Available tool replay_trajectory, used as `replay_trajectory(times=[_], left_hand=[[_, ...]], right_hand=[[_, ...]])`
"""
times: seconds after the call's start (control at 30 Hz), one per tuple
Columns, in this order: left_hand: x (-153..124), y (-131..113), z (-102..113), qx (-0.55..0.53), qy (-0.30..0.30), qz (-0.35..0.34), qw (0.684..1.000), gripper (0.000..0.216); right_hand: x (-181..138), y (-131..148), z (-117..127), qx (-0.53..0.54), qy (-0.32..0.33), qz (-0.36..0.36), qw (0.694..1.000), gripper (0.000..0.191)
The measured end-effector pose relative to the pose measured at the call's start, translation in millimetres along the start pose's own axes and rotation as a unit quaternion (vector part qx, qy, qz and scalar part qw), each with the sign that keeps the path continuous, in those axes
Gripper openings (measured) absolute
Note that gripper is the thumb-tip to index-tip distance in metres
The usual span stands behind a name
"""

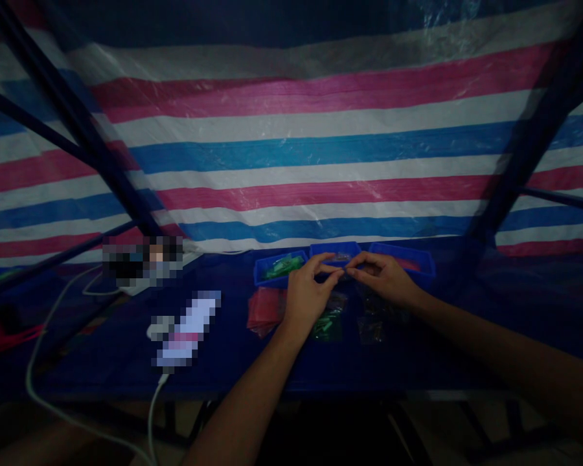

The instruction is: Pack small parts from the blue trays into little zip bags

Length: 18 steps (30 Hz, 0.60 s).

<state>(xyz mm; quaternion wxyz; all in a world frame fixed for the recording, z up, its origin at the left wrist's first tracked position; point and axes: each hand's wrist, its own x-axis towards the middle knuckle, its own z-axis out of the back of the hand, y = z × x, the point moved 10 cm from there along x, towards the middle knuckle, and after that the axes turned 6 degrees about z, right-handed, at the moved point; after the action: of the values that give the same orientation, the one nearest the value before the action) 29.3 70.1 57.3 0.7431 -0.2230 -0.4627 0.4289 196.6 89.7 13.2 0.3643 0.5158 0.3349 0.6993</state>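
Pinching seems in hand by the middle blue tray (320, 249), at the far side of the blue table (233, 359): left hand (309, 285) and right hand (386, 278) are narrowed, tips almost meeting; whether anything is held cannot be told. Steadiness is likely called for. Movement is crowded by red packets (263, 310); nearer, room is left.
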Motion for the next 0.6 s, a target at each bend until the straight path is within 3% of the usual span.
replay_trajectory(times=[0.6], left_hand=[[-1.9, -10.4, -1.7, 0.029, -0.005, -0.043, 0.999, 0.036]], right_hand=[[1.0, -3.4, 3.2, 0.024, -0.025, 0.010, 0.999, 0.032]])
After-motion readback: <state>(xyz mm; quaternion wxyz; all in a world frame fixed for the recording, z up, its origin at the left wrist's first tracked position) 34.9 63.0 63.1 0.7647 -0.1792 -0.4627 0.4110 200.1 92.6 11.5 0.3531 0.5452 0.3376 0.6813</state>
